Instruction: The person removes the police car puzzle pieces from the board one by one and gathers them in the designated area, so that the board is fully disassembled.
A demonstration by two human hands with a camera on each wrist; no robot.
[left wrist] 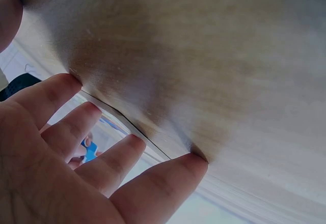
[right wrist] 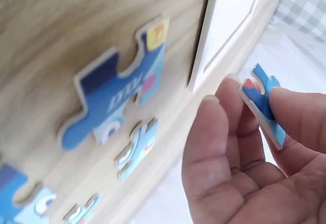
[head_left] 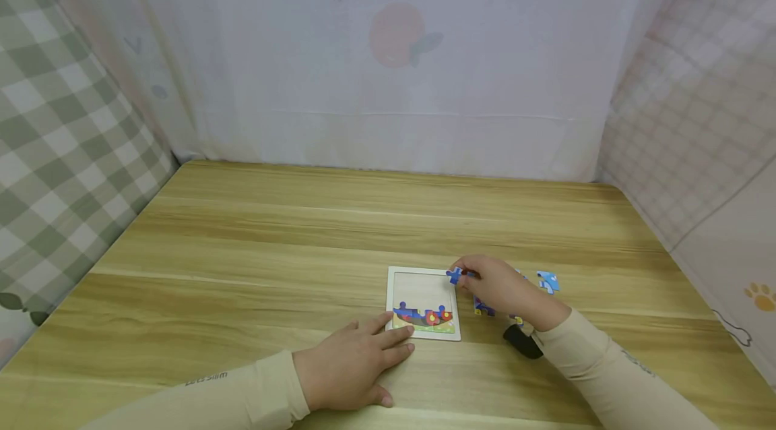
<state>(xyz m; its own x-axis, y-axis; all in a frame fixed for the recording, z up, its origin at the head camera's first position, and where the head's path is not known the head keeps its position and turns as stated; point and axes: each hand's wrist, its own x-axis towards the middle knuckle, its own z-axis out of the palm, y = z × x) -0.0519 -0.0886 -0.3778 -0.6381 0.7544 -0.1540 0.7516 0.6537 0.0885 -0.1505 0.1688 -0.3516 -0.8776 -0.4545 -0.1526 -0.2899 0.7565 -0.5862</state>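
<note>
A square white puzzle frame (head_left: pixel 424 337) lies on the wooden table, its lower rows filled with joined colourful pieces (head_left: pixel 424 317) and its upper part bare. My left hand (head_left: pixel 358 362) lies with fingers spread at the frame's lower left corner, fingertips at the edge. Between thumb and fingers my right hand (head_left: pixel 500 288) pinches a blue puzzle piece (right wrist: pixel 265 102), raised by the frame's upper right corner. Beneath and beside that hand are loose blue pieces; in the right wrist view a large blue piece (right wrist: pixel 119 89) with white letters lies nearest.
More loose pieces rest right of the frame, one light blue piece (head_left: pixel 548 280) beyond the right hand. A black strap (head_left: pixel 523 342) shows at the right wrist. White cloth (head_left: pixel 394 133) hangs behind the table (head_left: pixel 242 248), and green checked cloth (head_left: pixel 60 113) hangs at left.
</note>
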